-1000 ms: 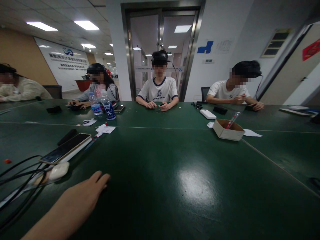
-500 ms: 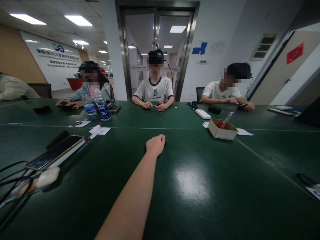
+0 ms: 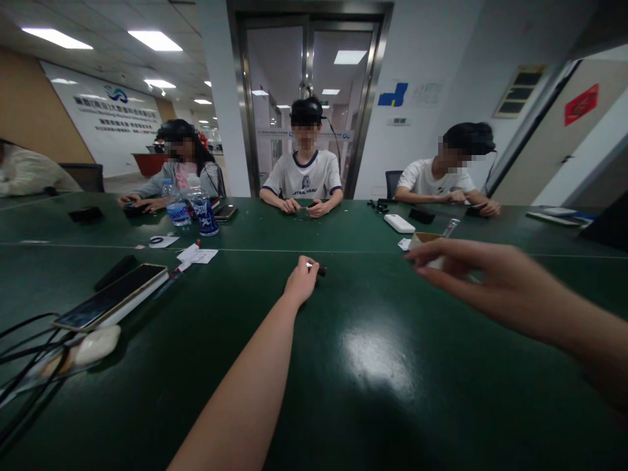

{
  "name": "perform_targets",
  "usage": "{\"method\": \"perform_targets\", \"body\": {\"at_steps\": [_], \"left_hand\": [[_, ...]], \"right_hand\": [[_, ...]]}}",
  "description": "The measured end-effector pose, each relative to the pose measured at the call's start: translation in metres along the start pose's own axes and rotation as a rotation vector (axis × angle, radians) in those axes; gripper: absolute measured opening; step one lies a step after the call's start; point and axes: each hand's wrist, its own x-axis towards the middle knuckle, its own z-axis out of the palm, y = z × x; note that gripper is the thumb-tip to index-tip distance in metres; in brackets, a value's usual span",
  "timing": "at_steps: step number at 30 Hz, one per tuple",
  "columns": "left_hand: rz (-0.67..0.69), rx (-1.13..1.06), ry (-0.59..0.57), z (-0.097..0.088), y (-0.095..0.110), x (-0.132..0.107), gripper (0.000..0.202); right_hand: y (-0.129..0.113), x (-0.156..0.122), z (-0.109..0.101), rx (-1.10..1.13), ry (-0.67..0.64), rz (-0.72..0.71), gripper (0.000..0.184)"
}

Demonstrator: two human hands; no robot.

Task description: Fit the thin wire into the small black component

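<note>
My left hand (image 3: 301, 280) is reached out over the middle of the green table (image 3: 363, 432). Its fingers are closed around a small black object (image 3: 322, 270) with a shiny metal bit showing between the fingertips; its kind is hard to tell. On the right side, my right hand (image 3: 475, 278) is in the air, somewhat blurred. Its thumb and fingers curve forward slightly apart, with nothing visible between them. Behind it, a small cardboard box (image 3: 422, 239) is mostly covered, and a clear tube (image 3: 450, 227) sticks up from it.
Left of me lie a phone (image 3: 110, 297), a white earbud case (image 3: 98, 345) and black cables. Two water bottles (image 3: 203, 212), paper scraps (image 3: 201, 256) and a white power bank (image 3: 399, 224) are farther off. Several people sit along the far side, one opposite me (image 3: 304, 176).
My right hand has come into view from the right, in front of the box. My left hand has shifted slightly left and turned, exposing more of the black object and its metal bit.
</note>
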Motion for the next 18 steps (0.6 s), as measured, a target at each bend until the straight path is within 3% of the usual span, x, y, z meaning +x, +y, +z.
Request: {"method": "perform_targets", "body": {"at_steps": [3, 5, 7, 9, 12, 18], "left_hand": [[-0.018, -0.200, 0.070, 0.000, -0.006, 0.009, 0.019], [0.001, -0.308, 0.117, 0.001, -0.011, 0.014, 0.019], [0.039, -0.385, 0.142, 0.002, -0.014, 0.018, 0.019], [0.070, -0.434, 0.164, 0.002, -0.016, 0.020, 0.019], [0.093, -0.458, 0.157, 0.000, -0.013, 0.019, 0.022], [0.024, -0.471, 0.052, -0.009, 0.000, 0.013, 0.030]], "right_hand": [[0.007, 0.055, 0.064, 0.267, -0.212, 0.197, 0.017], [0.017, 0.083, 0.118, 0.473, -0.245, 0.403, 0.025], [0.026, 0.098, 0.167, 0.699, -0.304, 0.565, 0.027], [0.032, 0.099, 0.203, 1.015, -0.307, 0.576, 0.023], [0.038, 0.089, 0.226, 1.353, -0.226, 0.536, 0.023], [0.051, 0.079, 0.225, 1.473, -0.068, 0.566, 0.029]]}}
